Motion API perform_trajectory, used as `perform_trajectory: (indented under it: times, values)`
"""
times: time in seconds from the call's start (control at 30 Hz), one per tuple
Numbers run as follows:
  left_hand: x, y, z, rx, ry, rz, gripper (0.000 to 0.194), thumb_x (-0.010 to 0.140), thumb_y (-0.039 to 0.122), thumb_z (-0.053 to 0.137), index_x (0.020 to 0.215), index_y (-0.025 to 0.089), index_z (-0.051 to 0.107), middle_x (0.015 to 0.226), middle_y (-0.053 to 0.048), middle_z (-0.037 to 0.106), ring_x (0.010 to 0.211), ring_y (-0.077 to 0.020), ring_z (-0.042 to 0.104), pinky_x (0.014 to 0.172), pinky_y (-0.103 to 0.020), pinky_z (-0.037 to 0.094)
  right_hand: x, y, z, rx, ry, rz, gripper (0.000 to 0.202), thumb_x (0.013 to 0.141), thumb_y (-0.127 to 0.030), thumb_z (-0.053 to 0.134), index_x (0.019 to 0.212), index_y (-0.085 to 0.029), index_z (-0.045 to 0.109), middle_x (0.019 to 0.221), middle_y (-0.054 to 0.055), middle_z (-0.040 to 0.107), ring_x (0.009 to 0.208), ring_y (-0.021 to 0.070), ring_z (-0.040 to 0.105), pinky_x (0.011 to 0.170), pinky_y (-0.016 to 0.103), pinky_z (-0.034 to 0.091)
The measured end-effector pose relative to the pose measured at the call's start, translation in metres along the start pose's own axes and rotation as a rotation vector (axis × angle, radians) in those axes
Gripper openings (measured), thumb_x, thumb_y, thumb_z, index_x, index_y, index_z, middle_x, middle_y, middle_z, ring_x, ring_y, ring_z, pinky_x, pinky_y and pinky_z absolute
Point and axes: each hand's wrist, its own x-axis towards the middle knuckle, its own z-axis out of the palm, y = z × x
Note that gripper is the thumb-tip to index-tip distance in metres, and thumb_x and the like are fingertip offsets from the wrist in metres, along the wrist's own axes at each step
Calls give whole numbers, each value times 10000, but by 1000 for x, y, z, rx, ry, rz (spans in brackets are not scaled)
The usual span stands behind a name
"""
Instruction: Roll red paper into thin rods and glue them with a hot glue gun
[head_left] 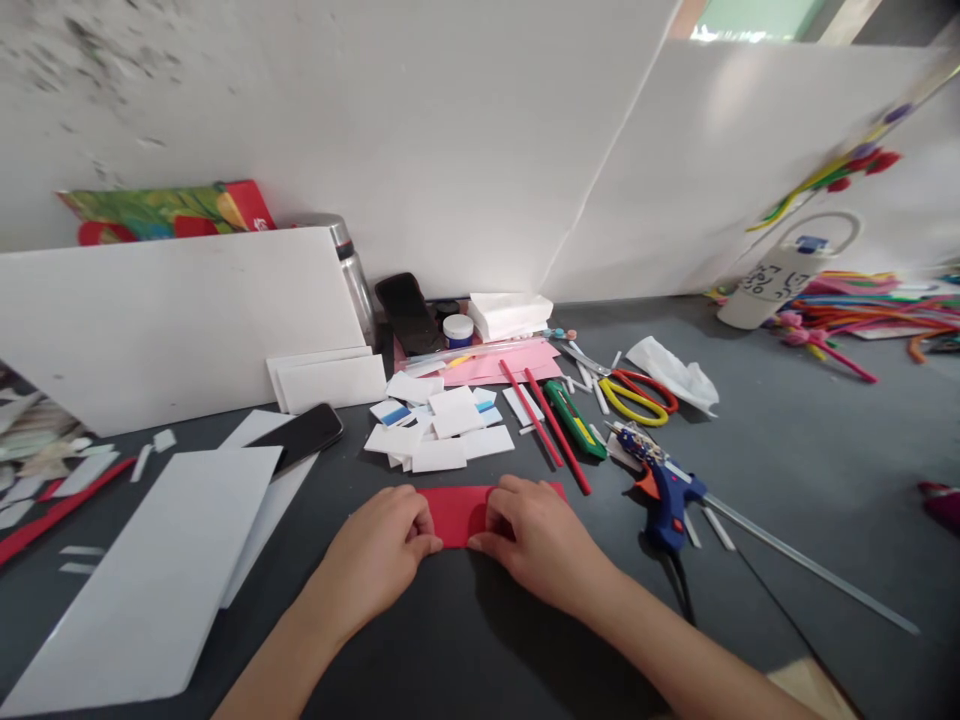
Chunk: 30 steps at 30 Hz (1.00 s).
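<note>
A strip of red paper point(460, 512) lies low over the dark table between my two hands. My left hand point(391, 540) pinches its left end, thumb at the near edge and fingers curled over the top. Toward the right end my right hand point(536, 530) grips it the same way, with a red corner showing past the knuckles. Just beyond the strip sits a loose pile of white card pieces point(442, 425), a few with blue stripes. Two thin red sticks point(556, 430) and a green utility knife point(574, 418) rest behind my right hand.
Right of my hands stands a blue hot glue gun point(667, 500) with a long glue stick, near orange-and-yellow scissors point(637, 395). White boards point(165, 570) and a black phone point(307, 435) lie left. A steel flask point(352, 275) and a white bottle point(776, 285) stand farther back.
</note>
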Motion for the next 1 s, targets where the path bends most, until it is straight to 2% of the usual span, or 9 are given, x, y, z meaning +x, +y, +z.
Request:
perform_trajectory:
  times: [0.23, 0.57, 0.8, 0.9, 1.0]
  values:
    - [0, 8, 2, 103, 18, -30, 256, 847, 395, 618, 682, 218, 536, 813, -41, 630, 832, -237, 563, 651, -318, 326, 1, -3, -3, -26, -12, 5, 226, 803, -346, 772, 711, -181, 648, 789, 6, 607, 710, 153, 573, 637, 265, 351]
    - [3, 6, 4, 114, 11, -26, 256, 835, 394, 623, 676, 216, 531, 821, -38, 635, 826, -227, 567, 644, -317, 332, 2, -2, -2, -24, -20, 9, 211, 807, -341, 765, 719, -184, 655, 802, 12, 611, 738, 163, 589, 653, 266, 363]
    - [1, -7, -2, 83, -13, -29, 228, 837, 361, 610, 691, 215, 514, 806, -21, 604, 798, -211, 556, 664, -308, 335, 1, -2, -3, -2, -14, 13, 209, 794, -325, 780, 708, -184, 651, 796, 7, 617, 763, 163, 596, 661, 260, 364]
    - [0, -17, -10, 114, -5, -47, 252, 854, 386, 578, 683, 216, 505, 798, -18, 581, 775, -203, 542, 657, -309, 333, 1, -2, -3, 1, -11, 2, 209, 803, -328, 772, 711, -185, 650, 798, 8, 614, 749, 159, 590, 655, 261, 359]
    - [-3, -27, -21, 44, -48, -5, 282, 883, 432, 525, 703, 214, 530, 814, -11, 563, 775, -192, 534, 679, -304, 362, 1, -2, -4, 3, -26, 8, 219, 811, -332, 766, 702, -184, 646, 797, 8, 612, 735, 156, 585, 654, 263, 361]
